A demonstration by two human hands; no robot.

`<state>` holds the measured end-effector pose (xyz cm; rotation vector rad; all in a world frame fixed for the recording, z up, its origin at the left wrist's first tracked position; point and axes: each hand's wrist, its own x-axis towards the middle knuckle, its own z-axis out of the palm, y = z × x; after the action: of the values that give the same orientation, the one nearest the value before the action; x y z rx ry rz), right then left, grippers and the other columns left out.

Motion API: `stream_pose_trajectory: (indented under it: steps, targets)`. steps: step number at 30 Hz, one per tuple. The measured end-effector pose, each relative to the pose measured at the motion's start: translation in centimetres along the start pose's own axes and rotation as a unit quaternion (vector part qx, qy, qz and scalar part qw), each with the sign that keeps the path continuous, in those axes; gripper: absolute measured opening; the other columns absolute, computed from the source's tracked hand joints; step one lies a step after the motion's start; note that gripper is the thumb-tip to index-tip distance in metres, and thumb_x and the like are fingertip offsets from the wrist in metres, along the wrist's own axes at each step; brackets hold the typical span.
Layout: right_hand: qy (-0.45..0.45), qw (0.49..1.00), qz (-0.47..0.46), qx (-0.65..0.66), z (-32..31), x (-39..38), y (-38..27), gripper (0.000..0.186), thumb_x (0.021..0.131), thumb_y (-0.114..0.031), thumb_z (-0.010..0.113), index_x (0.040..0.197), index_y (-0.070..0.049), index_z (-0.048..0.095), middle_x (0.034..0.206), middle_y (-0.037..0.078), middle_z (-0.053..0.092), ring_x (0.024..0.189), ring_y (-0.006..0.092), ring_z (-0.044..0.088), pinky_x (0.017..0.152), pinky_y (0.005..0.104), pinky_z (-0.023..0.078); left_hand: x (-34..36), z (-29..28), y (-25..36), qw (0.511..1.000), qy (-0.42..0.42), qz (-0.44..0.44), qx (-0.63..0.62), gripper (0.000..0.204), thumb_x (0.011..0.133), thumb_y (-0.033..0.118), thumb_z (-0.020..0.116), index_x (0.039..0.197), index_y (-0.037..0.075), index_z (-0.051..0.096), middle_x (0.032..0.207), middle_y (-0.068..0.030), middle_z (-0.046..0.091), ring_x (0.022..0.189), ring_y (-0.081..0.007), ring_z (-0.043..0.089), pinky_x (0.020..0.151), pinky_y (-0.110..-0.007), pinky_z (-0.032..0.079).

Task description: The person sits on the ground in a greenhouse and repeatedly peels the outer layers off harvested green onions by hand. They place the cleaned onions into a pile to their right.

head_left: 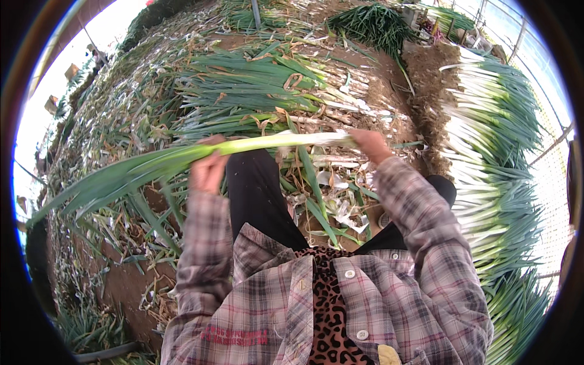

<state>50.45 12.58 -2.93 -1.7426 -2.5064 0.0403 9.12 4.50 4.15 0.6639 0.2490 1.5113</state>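
Note:
A long green onion (261, 143) stretches crosswise in front of me, above my knees. My left hand (210, 164) is closed round it where the pale stalk turns into green leaves, and the leaves trail off to the left. At the white root end, my right hand (370, 145) grips it with bent fingers. Just beyond lies a heap of unpeeled green onions (249, 79) with dirty roots pointing right and some dry brown leaves. Stripped leaves and white skins (347, 213) litter the ground between my legs.
Along the right runs a long row of clean white-stalked green onions (486, 164), leaves outward, beside a low soil ridge (429, 91). A dark green bunch (374, 27) lies at the far right. Leaf scraps (121, 115) cover the left ground. A mesh fence (550, 176) edges the right.

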Motion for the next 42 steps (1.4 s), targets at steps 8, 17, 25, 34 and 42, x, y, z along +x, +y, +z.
stream_pose_trajectory:
  steps: [8,17,25,34,42]
  targets:
    - [0.072,0.935,0.308,-0.161,-2.9,-8.2,20.2,0.015,0.074,-0.017,0.053,0.075,-0.007,0.064,0.073,0.015,0.060,0.071,0.0308,0.059,0.062,0.0407,0.046,-4.6,-1.7,16.8,0.973,0.150,0.172,0.022,0.025,0.082,0.000,0.047,0.106,-0.003,0.043,0.108,-0.0147,0.049,0.104,-0.0261,0.046,0.100,-0.048,0.028]
    - [0.034,0.986,0.046,0.157,-11.4,0.0,-1.6,0.058,0.067,-0.009,0.055,0.122,-0.002,0.037,0.106,0.017,0.054,0.082,0.0275,0.056,0.079,0.0341,0.044,-0.3,-3.0,9.0,0.973,0.197,0.093,-0.069,0.028,0.077,-0.010,0.049,0.104,-0.002,0.045,0.108,-0.0136,0.051,0.111,-0.0295,0.042,0.096,-0.052,0.032]
    - [-0.119,0.922,-0.248,0.273,-9.2,2.5,-12.8,0.049,0.072,-0.030,0.063,0.109,-0.001,0.050,0.096,0.020,0.057,0.086,0.0282,0.057,0.074,0.0332,0.045,2.0,0.3,3.3,0.974,0.176,0.054,-0.133,0.030,0.078,-0.011,0.047,0.105,0.002,0.044,0.103,-0.0116,0.051,0.110,-0.0292,0.044,0.098,-0.053,0.027]
    - [0.155,0.939,-0.189,0.240,-6.6,-1.4,-13.9,0.030,0.061,-0.015,0.068,0.084,-0.004,0.053,0.073,0.015,0.057,0.070,0.0323,0.055,0.061,0.0402,0.043,3.0,-0.3,1.6,0.940,0.337,0.020,-0.055,0.021,0.081,0.002,0.052,0.102,0.000,0.048,0.100,-0.0094,0.053,0.099,-0.0221,0.050,0.091,-0.046,0.037]
    - [0.091,0.912,-0.195,0.349,-6.9,-0.9,-14.4,0.031,0.076,-0.029,0.057,0.084,0.001,0.058,0.067,0.019,0.055,0.064,0.0328,0.056,0.058,0.0378,0.043,1.5,-0.5,0.3,0.959,0.242,0.046,-0.141,0.033,0.084,0.001,0.043,0.117,0.004,0.036,0.116,-0.0077,0.045,0.115,-0.0217,0.039,0.098,-0.054,0.024]
